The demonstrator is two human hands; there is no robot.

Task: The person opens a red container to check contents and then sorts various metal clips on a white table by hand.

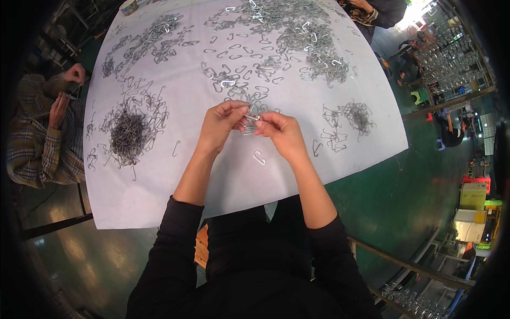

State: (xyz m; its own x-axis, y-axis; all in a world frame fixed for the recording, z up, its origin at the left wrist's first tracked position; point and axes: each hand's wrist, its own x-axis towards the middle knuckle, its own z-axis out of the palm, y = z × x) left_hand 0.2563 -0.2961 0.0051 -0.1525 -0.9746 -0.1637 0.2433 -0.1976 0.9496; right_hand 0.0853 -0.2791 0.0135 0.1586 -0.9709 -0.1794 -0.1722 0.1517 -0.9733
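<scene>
Left hand (218, 122), right hand (284, 134): both grips pinching metal clip (252, 116) from opposite sides, likely to steady it, over desk (149, 204), inward of near edge. Loose hook (259, 158) lies closer to that edge.

I am in a workshop, by its look a small factory floor where metal parts are worked by hand. Loose silver carabiner-shaped metal clips (311, 40) and a tangled mound of thin grey bent-wire pieces (127, 135) cover much of my broad white-topped table (239, 186). A co-worker in a brown plaid shirt (34, 127) sits at its left side. Around me I see a smooth green floor (366, 196), shiny metal pieces massed on a tall rack (446, 64), and stacked yellowish boxes (472, 196).
</scene>
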